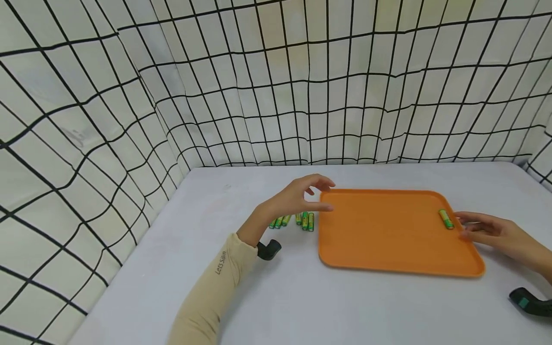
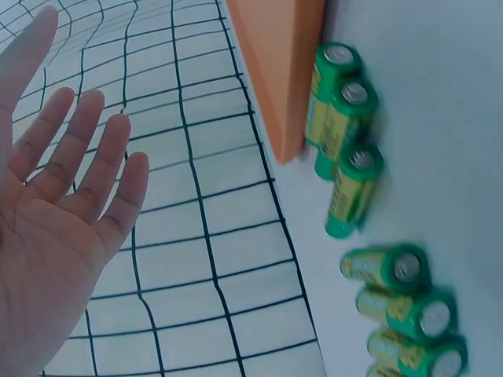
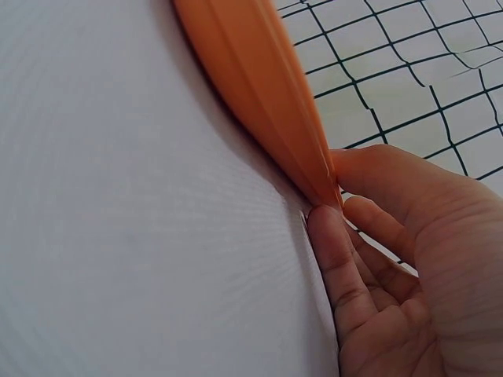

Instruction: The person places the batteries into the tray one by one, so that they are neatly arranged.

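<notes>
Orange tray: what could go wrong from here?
- The lone battery on the orange tray may roll if the right hand, gripping the rim beside it, tilts that side.
- A leftward shove might knock the loose batteries lying beside the tray's left edge.
- The left hand isn't gripping the tray, so a lift now would likely be lopsided.

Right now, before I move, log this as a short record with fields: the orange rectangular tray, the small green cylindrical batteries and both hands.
Container: orange rectangular tray on the white table
In tray: one green-and-yellow cylindrical battery, near the right edge
Outside tray: at least six loose green-and-yellow cylindrical batteries on the table, by the tray's left edge
Left hand: near the tray's left edge, fingers and thumb parted, holding nothing
Right hand: holds the tray's right edge between thumb and fingers
</notes>
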The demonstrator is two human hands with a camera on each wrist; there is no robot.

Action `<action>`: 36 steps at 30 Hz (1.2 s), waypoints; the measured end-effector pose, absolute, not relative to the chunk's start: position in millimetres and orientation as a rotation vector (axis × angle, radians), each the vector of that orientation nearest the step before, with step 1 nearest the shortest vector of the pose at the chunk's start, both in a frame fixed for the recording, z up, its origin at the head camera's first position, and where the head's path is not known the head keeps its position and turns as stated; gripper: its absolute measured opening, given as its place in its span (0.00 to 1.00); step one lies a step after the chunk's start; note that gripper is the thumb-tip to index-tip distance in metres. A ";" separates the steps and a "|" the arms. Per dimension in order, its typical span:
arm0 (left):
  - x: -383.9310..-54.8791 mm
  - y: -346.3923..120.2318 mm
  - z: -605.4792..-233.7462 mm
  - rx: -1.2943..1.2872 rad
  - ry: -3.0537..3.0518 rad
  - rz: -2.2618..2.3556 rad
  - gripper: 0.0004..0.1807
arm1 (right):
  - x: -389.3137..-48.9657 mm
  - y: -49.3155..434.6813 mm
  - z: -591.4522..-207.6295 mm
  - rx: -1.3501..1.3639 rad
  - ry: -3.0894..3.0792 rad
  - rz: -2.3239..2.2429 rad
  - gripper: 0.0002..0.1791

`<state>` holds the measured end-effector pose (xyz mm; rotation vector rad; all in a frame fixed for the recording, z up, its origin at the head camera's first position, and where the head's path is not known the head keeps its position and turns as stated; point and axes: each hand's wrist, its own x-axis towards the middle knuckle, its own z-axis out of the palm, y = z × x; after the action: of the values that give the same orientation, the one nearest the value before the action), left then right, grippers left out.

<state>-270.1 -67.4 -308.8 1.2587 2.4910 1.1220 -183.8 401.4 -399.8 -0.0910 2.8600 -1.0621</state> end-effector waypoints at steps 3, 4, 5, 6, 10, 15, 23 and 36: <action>-271.3 -75.4 -310.6 1.234 2.500 1.131 0.30 | -183.1 403.9 -400.6 -0.088 2.861 -1.063 0.41; -272.1 -78.3 -311.9 1.226 2.505 1.133 0.30 | -182.6 404.6 -400.7 -0.087 2.861 -1.068 0.41; -272.6 -81.2 -313.1 1.219 2.510 1.136 0.30 | -182.0 405.2 -400.9 -0.091 2.862 -1.080 0.41; -273.2 -84.5 -314.8 1.212 2.511 1.141 0.30 | -181.9 405.8 -401.5 -0.090 2.862 -1.084 0.41; -273.8 -99.1 -322.2 1.169 2.520 1.163 0.29 | -182.1 406.6 -404.1 -0.102 2.852 -1.108 0.41; -272.0 -117.3 -328.7 1.100 2.546 1.162 0.27 | -181.4 406.2 -404.5 -0.121 2.849 -1.113 0.40; -271.4 -140.9 -331.9 1.034 2.589 1.144 0.26 | -181.4 405.8 -404.0 -0.128 2.853 -1.119 0.39; -275.3 -179.2 -342.2 0.917 2.641 1.199 0.28 | -186.6 402.4 -405.9 -0.083 2.882 -1.034 0.42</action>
<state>-275.3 -179.2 -342.2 0.9172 2.6412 1.1992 -186.6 402.4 -405.9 -0.0830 2.8818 -1.0341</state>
